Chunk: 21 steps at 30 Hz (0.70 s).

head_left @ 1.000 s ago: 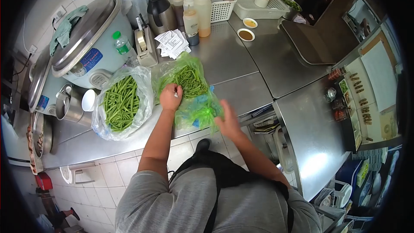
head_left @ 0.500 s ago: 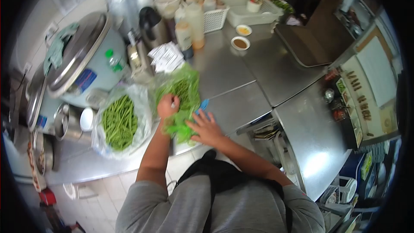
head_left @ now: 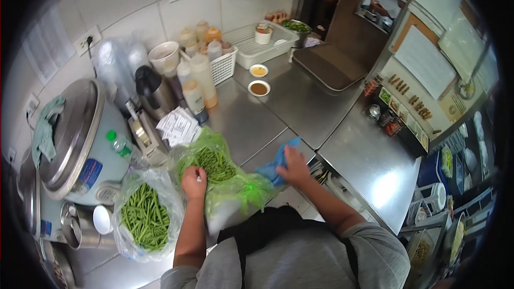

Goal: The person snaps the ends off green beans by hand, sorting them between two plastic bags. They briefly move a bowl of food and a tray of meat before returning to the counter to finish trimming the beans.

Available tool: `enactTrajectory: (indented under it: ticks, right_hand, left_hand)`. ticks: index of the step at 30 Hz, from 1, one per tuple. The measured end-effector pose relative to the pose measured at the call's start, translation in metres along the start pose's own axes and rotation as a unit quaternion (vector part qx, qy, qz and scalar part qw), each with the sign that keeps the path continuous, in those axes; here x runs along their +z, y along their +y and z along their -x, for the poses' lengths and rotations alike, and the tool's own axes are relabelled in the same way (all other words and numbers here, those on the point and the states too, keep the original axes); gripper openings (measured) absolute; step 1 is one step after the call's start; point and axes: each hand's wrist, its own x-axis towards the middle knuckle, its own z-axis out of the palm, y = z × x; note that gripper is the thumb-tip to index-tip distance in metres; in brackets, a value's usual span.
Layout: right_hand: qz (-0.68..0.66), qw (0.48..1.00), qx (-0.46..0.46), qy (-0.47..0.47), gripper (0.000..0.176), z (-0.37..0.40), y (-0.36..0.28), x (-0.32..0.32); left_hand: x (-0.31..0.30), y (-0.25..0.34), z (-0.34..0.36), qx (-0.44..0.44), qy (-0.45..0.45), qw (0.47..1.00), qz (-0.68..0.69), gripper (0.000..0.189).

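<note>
My left hand (head_left: 194,183) is a closed fist at the near edge of an open green plastic bag (head_left: 218,142). A small, pale, shiny end shows at its fingers; the rest is hidden. Thin cut green beans (head_left: 214,165) lie in that bag. To the right, my right hand (head_left: 295,167), slightly blurred, holds a crumpled blue cloth (head_left: 274,167) against the counter edge beside the bag. Left of my fist, a clear plastic bag (head_left: 178,203) holds many longer green beans (head_left: 144,218).
Large lidded cookers (head_left: 80,134) stand at left beside a white cup (head_left: 103,219). Behind the beans are paper slips (head_left: 178,127), a thermos jug (head_left: 155,92) and sauce bottles (head_left: 202,77). Two small sauce bowls (head_left: 259,88) and a brown tray (head_left: 329,67) sit farther back.
My right hand has moved right, off the green bag, and the blue cloth has shifted right with it, showing more. My left fist stays by the bag. The camera view has tilted up.
</note>
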Motion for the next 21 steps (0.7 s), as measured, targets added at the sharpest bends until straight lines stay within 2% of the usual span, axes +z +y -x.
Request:
enactTrajectory:
  ticks: [3, 6, 9, 12, 15, 17, 21]
  right_hand:
    - [0.032, 0.989, 0.141, -0.01, 0.074, -0.042, 0.009, -0.005]
    - [0.071, 0.98, 0.184, -0.016, 0.065, -0.079, -0.017, 0.006]
    - [0.073, 0.995, 0.032, -0.053, 0.057, -0.09, -0.054, 0.023]
    - [0.064, 0.993, -0.093, -0.042, 0.052, -0.086, -0.076, 0.04]
    - [0.039, 0.991, -0.12, -0.038, 0.048, -0.093, -0.064, 0.039]
    - [0.037, 0.993, -0.105, -0.025, 0.047, -0.102, -0.051, 0.038]
    - [0.021, 0.995, -0.095, -0.021, 0.048, -0.117, -0.024, 0.036]
  left_hand:
    - [-0.001, -0.001, 0.0, 0.004, -0.012, 1.0, 0.0, 0.01]
    - [-0.001, -0.001, -0.003, 0.009, -0.01, 1.0, 0.007, 0.01]
    - [-0.001, 0.0, -0.004, -0.004, -0.012, 1.0, 0.004, 0.011]
    - [-0.002, 0.001, -0.005, -0.01, -0.012, 1.0, -0.005, 0.011]
    - [-0.002, 0.004, 0.001, -0.008, -0.029, 0.999, -0.029, 0.012]
    - [-0.002, 0.012, 0.008, -0.012, -0.063, 0.997, -0.048, 0.016]
    - [-0.004, 0.033, 0.033, -0.012, -0.106, 0.99, -0.097, 0.014]
